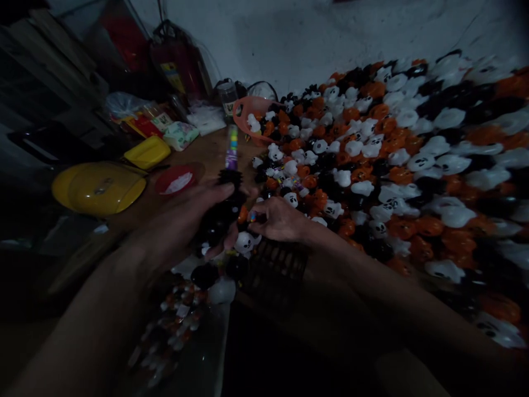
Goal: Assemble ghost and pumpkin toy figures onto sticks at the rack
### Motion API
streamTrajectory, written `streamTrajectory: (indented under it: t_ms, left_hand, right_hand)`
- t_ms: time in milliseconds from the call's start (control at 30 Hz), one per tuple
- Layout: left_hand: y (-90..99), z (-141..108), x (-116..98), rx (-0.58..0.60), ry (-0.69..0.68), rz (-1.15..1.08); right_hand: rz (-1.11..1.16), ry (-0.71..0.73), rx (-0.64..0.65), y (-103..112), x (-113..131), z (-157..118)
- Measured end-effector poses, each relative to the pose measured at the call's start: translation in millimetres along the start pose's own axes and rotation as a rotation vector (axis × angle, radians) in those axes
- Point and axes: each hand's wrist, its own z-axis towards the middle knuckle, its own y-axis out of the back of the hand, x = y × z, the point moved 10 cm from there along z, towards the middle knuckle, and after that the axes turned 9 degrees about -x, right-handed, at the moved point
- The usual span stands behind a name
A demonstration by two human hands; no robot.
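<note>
My left hand point(209, 199) is closed around a dark bundle of small toys, among them a shiny black spiky figure point(219, 218). A clear tube of coloured candies point(232, 144) with a purple label stands up just beyond this hand. Below its fingers hangs a white ghost figure point(244, 242). Close by on the right, my right hand point(278, 219) has thumb and fingertips pinched on a tiny colourful piece point(252, 217), beside an orange bit point(242, 214). Dim light and blur hide how these parts join.
A big heap of orange, black and white Halloween figures point(372, 143) covers the right side. An orange basket point(258, 135) lies tipped at its edge. Leftward are a red dish point(165, 186), a yellow lidded object point(99, 190) and packets point(181, 135). A bag of small figures point(177, 320) sits below.
</note>
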Motion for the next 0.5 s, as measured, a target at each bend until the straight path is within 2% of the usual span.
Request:
streamTrajectory:
  t_ms: [67,100,200,333,400,433,500]
  left_hand:
    - [-17.9,4.8,9.4,0.163,0.032,-0.019]
    - [-22.9,6.2,13.4,0.202,0.032,-0.011]
    - [-18.0,12.6,13.4,0.111,-0.083,0.129]
    - [-12.4,16.1,2.9,-0.001,-0.258,0.429]
    - [-9.2,19.7,0.5,-0.053,-0.304,0.565]
    - [-7.0,22.0,-0.2,-0.081,-0.318,0.612]
    - [-5.5,27.0,1.7,-0.095,-0.315,0.646]
  right_hand:
    - [0.062,0.031,0.013,-2.1,2.9,-2.9]
    - [0.099,0.052,0.013,-3.9,3.9,-5.1]
    - [0.31,0.018,0.011,-14.5,-2.5,-13.4]
    - [0.689,-0.199,0.03,-40.1,-24.7,-24.8]
    - [0.696,-0.213,0.049,-46.7,-29.1,-27.8]
    - [0.64,-0.191,0.025,-43.3,-30.3,-27.6]
    - [0.483,-0.143,-0.106,-22.0,-30.8,-25.5]
